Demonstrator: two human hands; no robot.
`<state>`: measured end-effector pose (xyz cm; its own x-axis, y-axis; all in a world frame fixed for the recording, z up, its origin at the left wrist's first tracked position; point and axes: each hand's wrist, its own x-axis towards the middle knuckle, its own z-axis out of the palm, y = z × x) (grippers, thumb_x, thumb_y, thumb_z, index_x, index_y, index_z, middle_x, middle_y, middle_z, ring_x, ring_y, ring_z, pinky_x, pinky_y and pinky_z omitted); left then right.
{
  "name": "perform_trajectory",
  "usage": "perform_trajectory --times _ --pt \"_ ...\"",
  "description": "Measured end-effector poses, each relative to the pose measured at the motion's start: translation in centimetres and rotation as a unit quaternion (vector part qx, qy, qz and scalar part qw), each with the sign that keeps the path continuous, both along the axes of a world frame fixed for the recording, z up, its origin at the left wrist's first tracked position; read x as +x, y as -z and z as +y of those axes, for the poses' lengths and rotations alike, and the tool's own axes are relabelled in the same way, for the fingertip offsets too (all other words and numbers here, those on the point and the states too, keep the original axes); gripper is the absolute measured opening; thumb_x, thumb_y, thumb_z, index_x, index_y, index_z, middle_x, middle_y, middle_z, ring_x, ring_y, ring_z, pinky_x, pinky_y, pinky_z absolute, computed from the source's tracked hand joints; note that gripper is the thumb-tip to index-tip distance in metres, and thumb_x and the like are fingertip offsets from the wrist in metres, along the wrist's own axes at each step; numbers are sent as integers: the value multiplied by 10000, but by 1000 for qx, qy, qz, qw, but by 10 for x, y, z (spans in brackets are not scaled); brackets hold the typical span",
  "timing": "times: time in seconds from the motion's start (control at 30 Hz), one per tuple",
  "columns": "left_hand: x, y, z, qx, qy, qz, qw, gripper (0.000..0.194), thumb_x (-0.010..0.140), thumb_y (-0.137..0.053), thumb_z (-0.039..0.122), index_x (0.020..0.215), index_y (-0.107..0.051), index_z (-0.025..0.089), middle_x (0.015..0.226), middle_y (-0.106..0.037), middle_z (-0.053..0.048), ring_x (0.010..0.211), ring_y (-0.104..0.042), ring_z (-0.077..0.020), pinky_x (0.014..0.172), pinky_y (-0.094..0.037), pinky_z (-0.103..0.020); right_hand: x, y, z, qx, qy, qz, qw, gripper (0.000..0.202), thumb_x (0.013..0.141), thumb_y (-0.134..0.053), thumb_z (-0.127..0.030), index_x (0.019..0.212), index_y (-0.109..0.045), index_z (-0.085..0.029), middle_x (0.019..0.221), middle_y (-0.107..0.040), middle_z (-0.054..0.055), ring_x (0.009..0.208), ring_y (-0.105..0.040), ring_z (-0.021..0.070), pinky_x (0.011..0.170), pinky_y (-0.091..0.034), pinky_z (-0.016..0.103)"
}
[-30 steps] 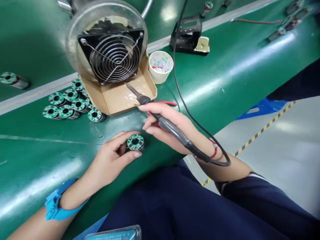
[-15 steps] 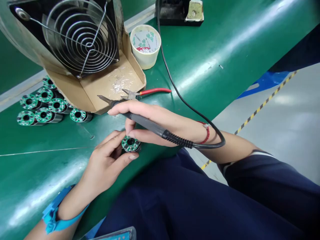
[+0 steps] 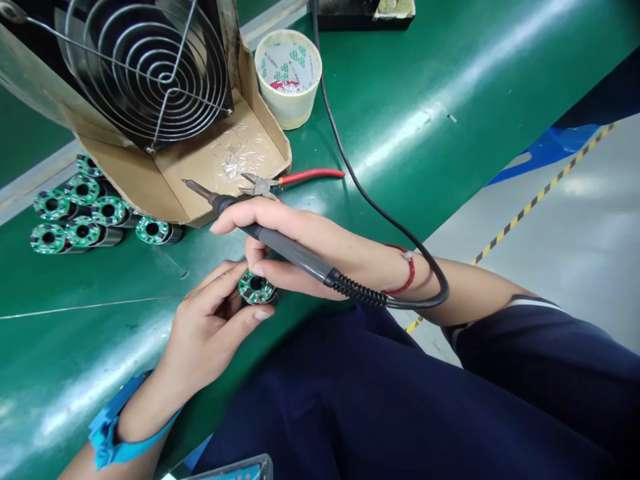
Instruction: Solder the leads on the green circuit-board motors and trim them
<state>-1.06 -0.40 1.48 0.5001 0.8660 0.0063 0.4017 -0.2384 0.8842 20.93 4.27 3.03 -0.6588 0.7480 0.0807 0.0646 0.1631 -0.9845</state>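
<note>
A small cylindrical part with a green ring-shaped circuit board on its end is held between the thumb and fingers of my left hand. My right hand has a dark soldering iron lying across it, its tip pointing up and left over the cardboard box. The right thumb and a fingertip touch the upper edge of the ring board. Red-handled cutters lie just beyond the right hand, with their jaws at the box edge.
Several similar cylinders stand or lie at the left. A fan with a wire guard stands in a cardboard box holding clippings. Beside it are a white tub and a black stand. The iron's cable crosses the green table.
The view has shifted slightly, so the fan, tub and stand sit higher or further left. Both hands keep their holds, with little visible movement.
</note>
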Motion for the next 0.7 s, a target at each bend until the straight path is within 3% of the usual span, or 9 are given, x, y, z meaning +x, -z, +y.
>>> perform_trajectory --times 0.23,0.43,0.7 --pt "-5 0 0 -29 7 -28 999 445 949 -715 326 1385 -648 385 921 -627 25 651 -483 -51 583 -432 -144 1 -1 1 12 13 32 999 490 947 -548 -154 1419 -450 -69 944 -597 -15 826 -619 64 829 -542 192" --pt "-5 1 0 -35 11 -24 999 469 945 -722 333 1391 -632 447 895 -598 37 612 -441 -40 555 -398 -137 1 -1 0 -20 -3 -8 1000 470 963 -526 -222 1423 -440 -177 904 -605 -36 810 -612 81 785 -537 211" --pt "-4 0 0 -25 9 -8 1000 442 936 -734 349 1371 -660 344 899 -626 26 596 -447 -39 555 -413 -146 -1 -5 5 29 -30 -40 998 485 929 -498 -143 1413 -480 -128 815 -573 -44 717 -543 88 721 -479 218"
